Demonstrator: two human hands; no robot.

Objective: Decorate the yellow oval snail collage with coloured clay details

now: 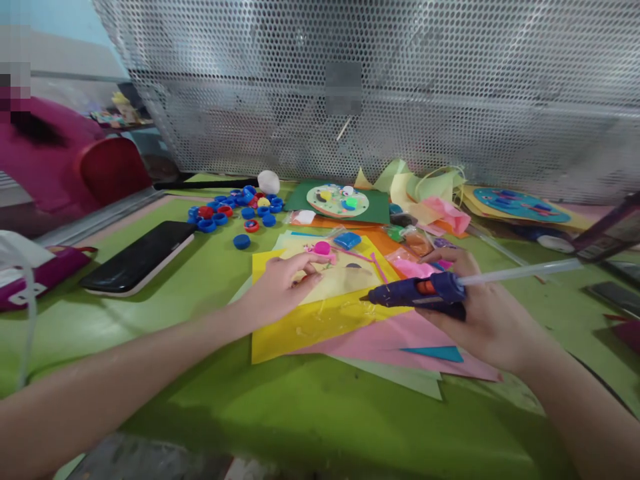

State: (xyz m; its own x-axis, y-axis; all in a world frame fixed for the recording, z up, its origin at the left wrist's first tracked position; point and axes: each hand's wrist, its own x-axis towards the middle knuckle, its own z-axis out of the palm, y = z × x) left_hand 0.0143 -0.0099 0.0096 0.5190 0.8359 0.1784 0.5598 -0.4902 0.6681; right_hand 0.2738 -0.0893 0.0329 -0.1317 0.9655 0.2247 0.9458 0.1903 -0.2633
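Note:
My right hand (480,313) is closed around a dark blue glue gun (417,293) with an orange trigger; its nozzle points left and a clear glue stick (520,272) juts out behind. My left hand (283,283) rests on a pale yellow sheet (340,277), fingers curled and pinched near a small pink cap (323,249); what the fingertips grip is too small to make out. Under them lie a bright yellow sheet (305,330) and a pink sheet (395,340) on the green table (210,373).
Several blue and red bottle caps (235,208) lie far left of centre, beside a black phone (137,257). A decorated paper disc (337,200) on green card, crumpled coloured papers (425,193) and a blue disc (520,203) sit before a perforated metal screen (380,87). A person in magenta (45,160) is at left.

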